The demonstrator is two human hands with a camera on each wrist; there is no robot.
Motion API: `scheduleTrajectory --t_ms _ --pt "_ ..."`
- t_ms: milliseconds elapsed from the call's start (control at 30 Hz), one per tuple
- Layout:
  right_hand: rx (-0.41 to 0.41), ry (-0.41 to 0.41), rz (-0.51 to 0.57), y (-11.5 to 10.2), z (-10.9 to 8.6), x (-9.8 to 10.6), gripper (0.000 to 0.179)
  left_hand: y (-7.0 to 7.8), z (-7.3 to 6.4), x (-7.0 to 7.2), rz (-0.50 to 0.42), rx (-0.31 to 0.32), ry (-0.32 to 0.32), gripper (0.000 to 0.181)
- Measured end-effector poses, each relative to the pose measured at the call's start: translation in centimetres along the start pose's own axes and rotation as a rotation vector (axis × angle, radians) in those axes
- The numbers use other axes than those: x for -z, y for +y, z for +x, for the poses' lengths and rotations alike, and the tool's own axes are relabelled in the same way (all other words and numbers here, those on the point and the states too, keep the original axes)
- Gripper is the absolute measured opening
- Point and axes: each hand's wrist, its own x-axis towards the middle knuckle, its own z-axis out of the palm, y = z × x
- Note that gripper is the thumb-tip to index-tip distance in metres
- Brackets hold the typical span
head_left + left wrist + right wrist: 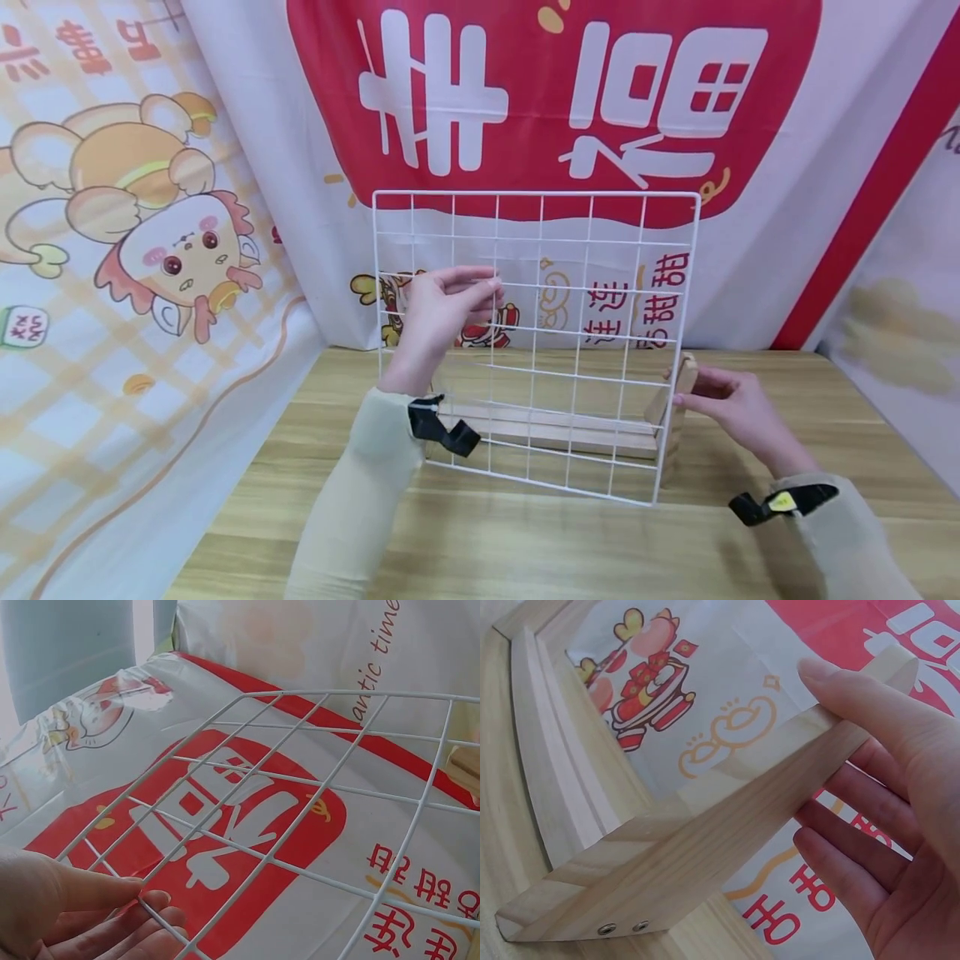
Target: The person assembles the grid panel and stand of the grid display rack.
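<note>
A white wire grid panel [537,193] stands upright, tilted slightly, in front of a pale wooden stand [555,434] on the table. My left hand [450,304] pinches a wire in the left half of the panel; the left wrist view shows thumb and fingers meeting at a wire of the grid [271,859]. At the panel's right edge, my right hand [738,408] grips the stand's right upright [686,379]. In the right wrist view the thumb lies over the top of that wooden upright [705,832], fingers behind it. Two screw heads [607,928] show near its foot.
The wood-grain table [510,550] spreads in front of and beside the stand. Behind it hangs a printed cloth [247,217] with a large red patch and white characters. More printed cloth [60,333] covers the left side. Black straps [442,425] circle both wrists.
</note>
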Motion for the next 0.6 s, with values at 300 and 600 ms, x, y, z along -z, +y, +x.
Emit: scheduleTrajectory --t_ms 300,600 --pt "-0.037 -0.018 -0.025 0.1 0.1 0.3 0.055 0.8 1.8 -0.6 0.033 0.051 0.036 0.026" --pt "0.025 -0.03 0.006 0.1 0.1 0.0 0.046 1.8 3.5 -0.9 0.03 0.038 0.052 0.024"
